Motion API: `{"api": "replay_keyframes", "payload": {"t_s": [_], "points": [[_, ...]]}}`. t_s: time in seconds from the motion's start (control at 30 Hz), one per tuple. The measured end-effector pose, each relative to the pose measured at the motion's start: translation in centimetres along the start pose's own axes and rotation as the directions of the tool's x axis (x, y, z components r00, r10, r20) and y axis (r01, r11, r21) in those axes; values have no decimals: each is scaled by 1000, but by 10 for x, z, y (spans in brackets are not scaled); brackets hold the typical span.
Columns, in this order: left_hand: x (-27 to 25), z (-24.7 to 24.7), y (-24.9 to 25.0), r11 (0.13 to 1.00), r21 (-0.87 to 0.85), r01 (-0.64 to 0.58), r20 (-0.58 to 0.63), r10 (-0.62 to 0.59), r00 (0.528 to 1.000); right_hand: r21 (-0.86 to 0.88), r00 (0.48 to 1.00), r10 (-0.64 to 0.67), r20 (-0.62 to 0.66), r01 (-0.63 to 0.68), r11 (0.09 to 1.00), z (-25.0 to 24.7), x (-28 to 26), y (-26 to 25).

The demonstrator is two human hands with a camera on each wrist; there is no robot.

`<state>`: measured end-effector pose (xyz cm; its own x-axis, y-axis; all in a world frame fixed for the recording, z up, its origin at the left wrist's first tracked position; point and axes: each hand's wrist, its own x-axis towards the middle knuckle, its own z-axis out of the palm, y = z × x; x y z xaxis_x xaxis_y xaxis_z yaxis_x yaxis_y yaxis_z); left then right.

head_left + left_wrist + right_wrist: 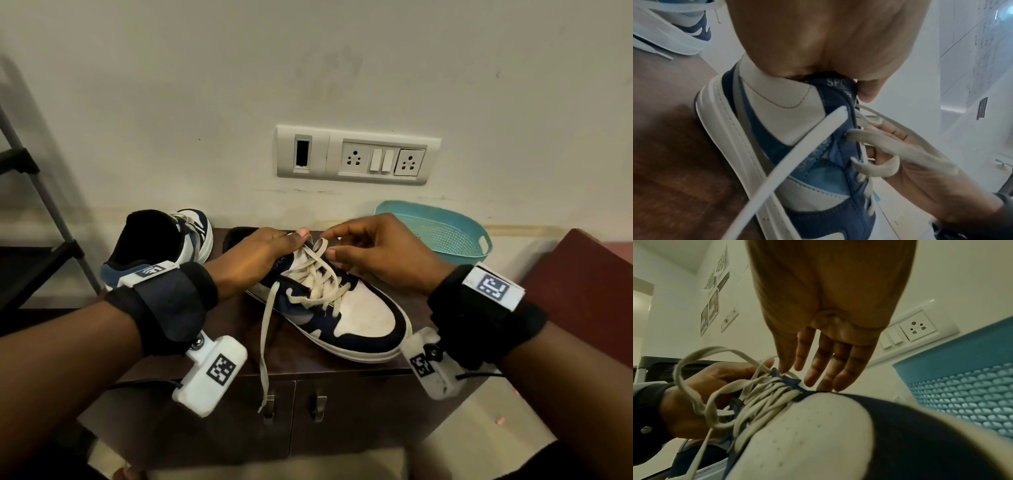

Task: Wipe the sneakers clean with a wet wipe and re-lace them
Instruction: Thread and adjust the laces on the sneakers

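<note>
The near sneaker [346, 308] lay at the centre of the head view on a brown cabinet [342, 368], toe toward the lower right. The left hand [260, 255] gripped its collar, thumb pressed at the tongue. The right hand [373, 253] pinched the cream lace [317, 270] near the top eyelets, the other fingers loosely spread (one loose end dangled over the cabinet front). The second sneaker [164, 246] stood at centre left, a teal basket [445, 233] at right against the wall.

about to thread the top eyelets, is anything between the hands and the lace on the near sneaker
Nothing visible: the left hand grips the sneaker collar, right hand pinches the lace.
</note>
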<state>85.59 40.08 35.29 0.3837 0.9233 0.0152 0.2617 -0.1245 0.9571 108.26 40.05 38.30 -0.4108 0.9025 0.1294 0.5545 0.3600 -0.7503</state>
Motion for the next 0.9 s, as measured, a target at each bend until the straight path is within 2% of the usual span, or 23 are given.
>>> {"api": "replay_keyframes", "payload": {"t_s": [0.13, 0.27, 0.4, 0.5, 0.57, 0.7, 0.9], "points": [[1, -1, -1, 999, 31, -19, -1, 20, 1000, 45, 1000, -9, -17, 9, 999, 9, 7, -6], [-3, 2, 3, 1000, -1, -9, -18, 9, 1000, 82, 997, 45, -68, -40, 996, 10, 8, -13], [0, 7, 5, 1000, -5, -14, -20, 14, 1000, 381, 972, 197, -124, -137, 914, 1, 8, -25], [1, 8, 5, 1000, -18, -19, -10, 19, 1000, 475, 957, 229, -179, -120, 872, 1, 7, -33], [1, 7, 2, 999, -26, -30, -4, 30, 1000, 426, 964, 207, -164, -120, 897, 2, 6, -34], [-3, 5, 2, 999, -11, -37, 36, 37, 999, 200, 984, 176, 10, -174, 964, -1, 2, -23], [-1, 5, 4, 999, 32, -21, 42, 20, 999, 143, 984, 161, -73, -150, 978, 7, 1, -18]]}}
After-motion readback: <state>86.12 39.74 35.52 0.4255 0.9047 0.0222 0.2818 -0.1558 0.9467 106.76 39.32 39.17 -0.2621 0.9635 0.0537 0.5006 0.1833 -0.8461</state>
